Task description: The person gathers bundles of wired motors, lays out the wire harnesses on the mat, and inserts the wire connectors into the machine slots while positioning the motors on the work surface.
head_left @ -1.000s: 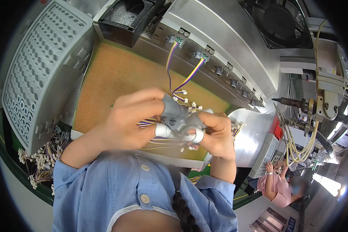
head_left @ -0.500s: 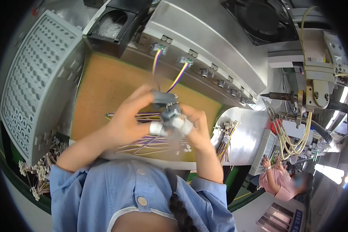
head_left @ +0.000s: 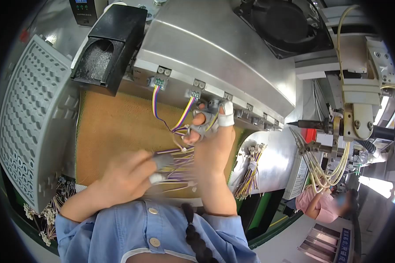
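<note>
Between right hand [head_left: 213, 140] fingertips, small grey part [head_left: 202, 126]

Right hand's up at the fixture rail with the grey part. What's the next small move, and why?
Probably ease the grey part the last bit into the open socket on the metal rail. The right hand holds it just below that socket, beside two sockets already carrying coloured wires. The left hand is low on the wire bundle, blurred.

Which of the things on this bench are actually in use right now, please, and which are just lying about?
In use: right hand with grey part at fixture; left hand on wires.
Lying about: grey tray, black bin, wire bundle, fan.
</note>
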Demonstrator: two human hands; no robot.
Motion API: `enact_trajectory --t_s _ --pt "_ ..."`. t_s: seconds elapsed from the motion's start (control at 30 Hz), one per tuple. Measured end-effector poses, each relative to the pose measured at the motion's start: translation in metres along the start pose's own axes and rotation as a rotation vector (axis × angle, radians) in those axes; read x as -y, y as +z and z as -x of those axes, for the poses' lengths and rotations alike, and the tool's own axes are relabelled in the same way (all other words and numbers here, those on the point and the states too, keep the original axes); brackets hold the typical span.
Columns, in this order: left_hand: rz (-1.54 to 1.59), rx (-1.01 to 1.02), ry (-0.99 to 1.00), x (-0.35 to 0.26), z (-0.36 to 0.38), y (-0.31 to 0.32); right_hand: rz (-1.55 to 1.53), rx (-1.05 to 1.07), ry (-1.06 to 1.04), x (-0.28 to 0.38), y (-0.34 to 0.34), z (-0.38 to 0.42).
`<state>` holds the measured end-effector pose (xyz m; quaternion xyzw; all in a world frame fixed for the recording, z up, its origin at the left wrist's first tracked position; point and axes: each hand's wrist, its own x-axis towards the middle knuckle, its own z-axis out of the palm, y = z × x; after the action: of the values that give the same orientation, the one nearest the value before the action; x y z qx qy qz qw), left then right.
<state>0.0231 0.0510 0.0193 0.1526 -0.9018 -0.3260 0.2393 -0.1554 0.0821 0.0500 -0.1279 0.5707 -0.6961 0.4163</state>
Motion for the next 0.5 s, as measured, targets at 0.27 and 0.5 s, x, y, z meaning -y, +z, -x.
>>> enact_trajectory --t_s 0.27,0.5 --pt "-0.504 -0.248 -0.267 -0.026 -0.086 -0.013 0.348 0.404 0.023 0.039 -0.059 -0.004" --pt "-0.536 -0.363 -0.196 -0.01 -0.101 0.0 0.878 0.104 -0.498 0.049 -0.071 0.026"
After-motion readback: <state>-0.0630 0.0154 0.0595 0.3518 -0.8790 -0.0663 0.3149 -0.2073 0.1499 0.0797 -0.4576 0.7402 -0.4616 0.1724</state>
